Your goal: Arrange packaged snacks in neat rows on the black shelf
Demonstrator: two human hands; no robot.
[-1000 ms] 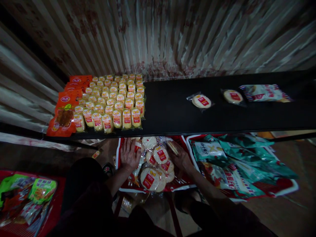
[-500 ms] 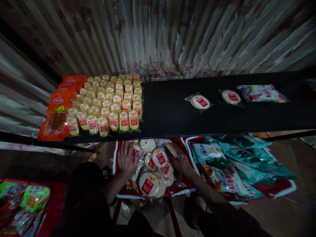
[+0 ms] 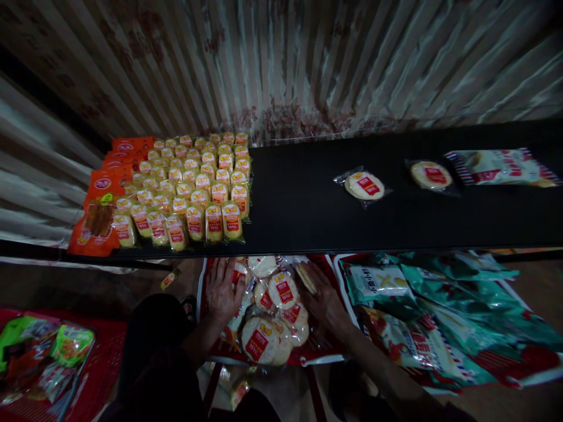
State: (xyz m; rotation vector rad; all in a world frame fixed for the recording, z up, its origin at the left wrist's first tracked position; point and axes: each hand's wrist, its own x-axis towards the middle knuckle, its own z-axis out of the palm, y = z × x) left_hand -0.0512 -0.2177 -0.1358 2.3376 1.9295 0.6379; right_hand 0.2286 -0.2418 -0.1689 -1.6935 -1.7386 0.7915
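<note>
Mostly my viewpoint has shifted since half a second ago: the black shelf [image 3: 290, 217] sits slightly lower in view, while both hands stay down in the red basket [image 3: 323, 359] among the wrapped round crackers [image 3: 284, 290]. I see the right hand [image 3: 324, 300] gripping a tilted round pack [image 3: 307, 279] at the basket's right side; whether another is tucked behind it, I can't tell. The left hand [image 3: 223, 296] lies over packs at the opposite side, fingers extended and thumb apart, clasping nothing that I can make out.

For good handling, I judge a light hold at the rim best, rather than squeezing the flat faces, since discs this thin probably crack easily. Letting the left hand steady the pile should keep the slick wrappers from sliding over one another.

Each cracker is a pale, flat disc with a red label, its clear film crinkled at the edges. On the shelf, stubby yellow packs [image 3: 214, 221] stand in tight rows beside flat, glossy orange pouches [image 3: 101, 193]. Just right of the basket, pillowy teal bags [image 3: 461, 293] catch light along their creases, and the curtain [image 3: 285, 64] behind hangs in soft pleats.
</note>
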